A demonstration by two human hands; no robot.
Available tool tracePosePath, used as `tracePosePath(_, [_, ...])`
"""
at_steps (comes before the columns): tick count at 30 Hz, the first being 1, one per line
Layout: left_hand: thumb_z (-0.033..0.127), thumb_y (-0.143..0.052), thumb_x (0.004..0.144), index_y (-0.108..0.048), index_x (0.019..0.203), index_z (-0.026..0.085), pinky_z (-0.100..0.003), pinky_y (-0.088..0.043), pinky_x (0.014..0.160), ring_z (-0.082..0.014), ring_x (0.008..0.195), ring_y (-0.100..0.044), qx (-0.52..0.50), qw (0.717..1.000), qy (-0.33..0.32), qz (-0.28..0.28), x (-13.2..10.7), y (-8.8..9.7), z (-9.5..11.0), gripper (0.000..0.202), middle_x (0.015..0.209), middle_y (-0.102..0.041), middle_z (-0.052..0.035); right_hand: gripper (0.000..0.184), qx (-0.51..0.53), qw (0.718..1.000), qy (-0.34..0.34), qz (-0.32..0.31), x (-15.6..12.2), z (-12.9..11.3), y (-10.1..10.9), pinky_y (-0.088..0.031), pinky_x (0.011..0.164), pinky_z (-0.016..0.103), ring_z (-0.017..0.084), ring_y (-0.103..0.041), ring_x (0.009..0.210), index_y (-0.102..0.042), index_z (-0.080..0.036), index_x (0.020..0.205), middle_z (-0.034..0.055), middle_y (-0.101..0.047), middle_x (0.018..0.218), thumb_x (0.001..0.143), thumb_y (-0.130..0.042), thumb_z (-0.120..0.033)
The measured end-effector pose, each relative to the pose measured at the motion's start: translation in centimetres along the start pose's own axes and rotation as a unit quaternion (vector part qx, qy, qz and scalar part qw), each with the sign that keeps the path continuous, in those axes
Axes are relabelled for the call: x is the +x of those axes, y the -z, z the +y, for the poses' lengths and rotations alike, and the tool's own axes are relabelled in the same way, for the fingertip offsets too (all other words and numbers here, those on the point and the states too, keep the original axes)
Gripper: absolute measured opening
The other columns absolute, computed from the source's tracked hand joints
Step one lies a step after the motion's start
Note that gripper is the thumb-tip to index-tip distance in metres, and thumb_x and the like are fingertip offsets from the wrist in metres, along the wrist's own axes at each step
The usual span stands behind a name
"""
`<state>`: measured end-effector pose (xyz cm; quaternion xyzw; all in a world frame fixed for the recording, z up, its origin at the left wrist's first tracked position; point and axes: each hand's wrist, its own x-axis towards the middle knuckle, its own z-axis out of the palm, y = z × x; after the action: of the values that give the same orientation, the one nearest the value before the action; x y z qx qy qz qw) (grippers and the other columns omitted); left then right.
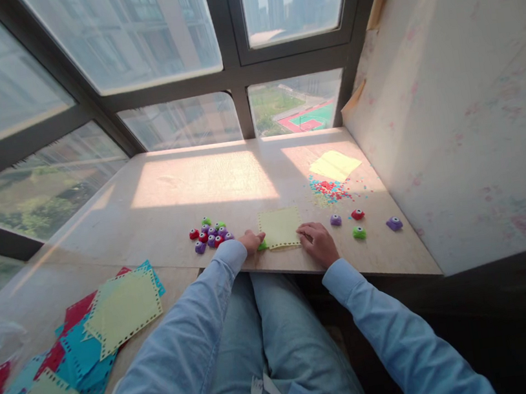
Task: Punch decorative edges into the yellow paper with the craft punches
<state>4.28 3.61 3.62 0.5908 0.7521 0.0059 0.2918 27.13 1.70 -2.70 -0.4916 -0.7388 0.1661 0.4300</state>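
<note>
A pale yellow sheet of paper (280,227) lies at the front edge of the table, with small punched holes along its edges. My left hand (251,242) is closed at its left side on a small green hole punch (262,245), which sits at the lower left corner of the sheet and is partly covered by my fingers. At the opposite side, my right hand (317,243) pinches the sheet's right edge between thumb and fingers. Just left of my left hand is a cluster of red, purple and green punches (210,232).
Right of my right hand stand a purple punch (335,220), a red punch (357,214), a green punch (359,233) and another purple punch (394,223). Behind them lie paper bits (331,191) and yellow paper (334,165). Punched coloured sheets (126,307) are piled at left.
</note>
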Motion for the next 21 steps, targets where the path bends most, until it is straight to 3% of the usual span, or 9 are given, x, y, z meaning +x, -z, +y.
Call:
tracePosePath(6, [0.053, -0.050, 0.086, -0.062, 0.087, 0.015, -0.033, -0.047, 0.061, -0.0239, 0.064, -0.064, -0.055, 0.997, 0.044, -0.043, -0.4, 0.5, 0.1, 0.040, 0.062, -0.062, -0.0082, 0.021, 0.000, 1.000, 0.005, -0.001, 0.0, 0.1, 0.0, -0.049, 0.089, 0.043, 0.026, -0.062, 0.094, -0.072, -0.019, 0.087, 0.0107, -0.072, 0.095, 0.084, -0.052, -0.019])
tracePosePath(12, [0.058, -0.049, 0.084, -0.060, 0.075, 0.018, -0.031, -0.043, 0.055, -0.0194, 0.052, -0.057, -0.112, 0.990, 0.052, -0.073, -0.3, 0.7, -0.3, 0.042, 0.057, -0.059, -0.0037, 0.020, 0.001, 1.000, 0.001, -0.002, 0.0, 0.1, 0.0, -0.049, 0.090, 0.043, 0.026, -0.061, 0.095, -0.072, -0.019, 0.088, 0.0107, -0.072, 0.096, 0.084, -0.052, -0.019])
tracePosePath(18, [0.050, -0.061, 0.076, -0.059, 0.061, 0.018, -0.029, -0.038, 0.048, -0.0165, 0.045, -0.051, -0.153, 0.979, 0.075, -0.112, 0.2, 0.8, -1.1, 0.035, 0.050, -0.055, -0.0031, 0.021, 0.009, 1.000, 0.000, -0.002, 0.0, 0.2, 0.1, -0.048, 0.090, 0.043, 0.026, -0.061, 0.095, -0.072, -0.018, 0.087, 0.0114, -0.072, 0.096, 0.084, -0.052, -0.020])
tracePosePath(21, [0.043, -0.065, 0.075, -0.059, 0.065, 0.017, -0.025, -0.035, 0.045, -0.0131, 0.046, -0.051, -0.187, 0.974, 0.069, -0.112, -0.1, 0.9, -1.4, 0.028, 0.056, -0.059, -0.0012, 0.021, 0.016, 1.000, -0.005, 0.000, 0.0, 0.3, 0.0, -0.048, 0.090, 0.043, 0.026, -0.062, 0.095, -0.072, -0.019, 0.087, 0.0111, -0.072, 0.095, 0.083, -0.051, -0.021])
